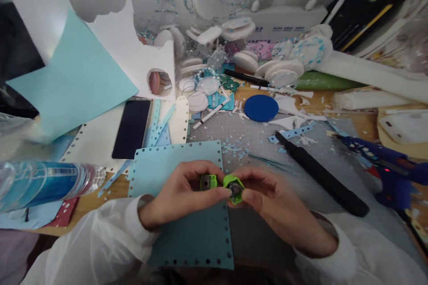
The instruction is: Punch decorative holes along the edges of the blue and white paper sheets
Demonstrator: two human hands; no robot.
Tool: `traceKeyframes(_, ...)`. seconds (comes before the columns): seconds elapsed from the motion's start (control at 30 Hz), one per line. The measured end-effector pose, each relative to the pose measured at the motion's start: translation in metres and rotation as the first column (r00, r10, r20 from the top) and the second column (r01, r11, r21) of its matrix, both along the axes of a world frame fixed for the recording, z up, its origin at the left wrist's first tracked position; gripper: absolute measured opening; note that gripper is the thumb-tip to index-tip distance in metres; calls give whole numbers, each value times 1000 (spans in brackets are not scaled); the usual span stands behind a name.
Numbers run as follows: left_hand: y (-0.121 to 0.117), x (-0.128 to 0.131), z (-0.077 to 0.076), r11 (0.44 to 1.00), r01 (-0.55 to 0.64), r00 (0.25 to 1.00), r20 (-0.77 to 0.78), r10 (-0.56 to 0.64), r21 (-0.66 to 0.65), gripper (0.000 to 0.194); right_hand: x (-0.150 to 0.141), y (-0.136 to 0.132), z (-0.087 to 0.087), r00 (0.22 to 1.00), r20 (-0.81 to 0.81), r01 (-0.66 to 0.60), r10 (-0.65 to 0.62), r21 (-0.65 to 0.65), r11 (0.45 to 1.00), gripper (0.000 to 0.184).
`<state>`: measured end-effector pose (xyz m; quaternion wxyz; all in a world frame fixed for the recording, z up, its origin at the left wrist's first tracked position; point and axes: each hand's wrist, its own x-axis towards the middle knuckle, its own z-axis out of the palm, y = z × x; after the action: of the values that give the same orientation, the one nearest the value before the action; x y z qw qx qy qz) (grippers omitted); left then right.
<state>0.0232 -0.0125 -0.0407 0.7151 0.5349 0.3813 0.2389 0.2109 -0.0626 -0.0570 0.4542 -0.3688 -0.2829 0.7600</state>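
My left hand (192,191) is closed on a small lime-green piece (208,182) with a metal face and a dark cut-out, like part of a craft punch. Between the fingers of my right hand (267,191) is a second green piece (234,188), its dark inside facing up. My left thumb tip reaches this second piece too. Whether the two pieces are joined cannot be made out. Under my hands lies a light blue paper sheet (190,236) with small flower-shaped holes along its edges. Tiny blue punched bits (234,149) are scattered just beyond.
A water bottle (43,185) lies at the left, near a phone (131,129). On the grey mat (214,129) are a black stick-like tool (321,176) and a blue disc (261,108). A blue glue gun (391,164) stands right. White foam discs (281,69) crowd the back.
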Motion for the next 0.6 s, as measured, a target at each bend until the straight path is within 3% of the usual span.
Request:
traceKeyframes(0.2,2,2,2,999,-33,999,22,32,27,22,1,5,8,1000,-30,5,-6,-27,1000,24)
traceKeyframes(0.37,4,3,4,999,-43,999,15,43,22,20,5,5,12,988,-153,-46,26,-129,991,13)
traceKeyframes(0.5,6,0,7,989,-9,997,78,21,-145,21,11,7,11,975,-214,-95,54,-187,978,11)
traceKeyframes(0.6,7,-5,10,946,50,966,256,35,-320,33,17,10,12,972,-235,-53,2,-212,976,12)
